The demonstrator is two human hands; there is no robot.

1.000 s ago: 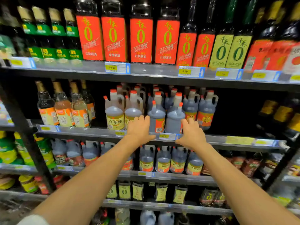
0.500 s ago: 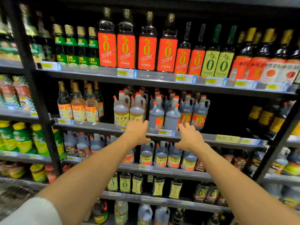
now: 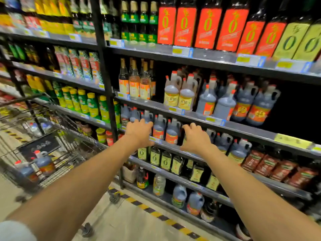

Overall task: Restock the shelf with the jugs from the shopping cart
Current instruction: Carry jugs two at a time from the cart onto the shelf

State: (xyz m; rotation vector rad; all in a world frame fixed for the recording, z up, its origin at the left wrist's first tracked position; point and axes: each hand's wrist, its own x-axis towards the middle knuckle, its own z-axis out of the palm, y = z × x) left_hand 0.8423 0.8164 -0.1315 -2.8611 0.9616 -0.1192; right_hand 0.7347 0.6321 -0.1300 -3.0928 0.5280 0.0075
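Store aisle w/ dark metal shelves (image 3: 191, 117) packed w/ bottles. Head view: both arms reach fwd. Left hand (image 3: 139, 133) & right hand (image 3: 196, 140) have fingers loosely spread, holding nothing, in front of the lower jugs (image 3: 171, 133); can't tell if they touch. Upper jugs (image 3: 224, 103) stand one shelf above the hands. Shopping cart (image 3: 78, 136) is lower left, well apart from both hands, w/ cart jugs (image 3: 43, 162) inside
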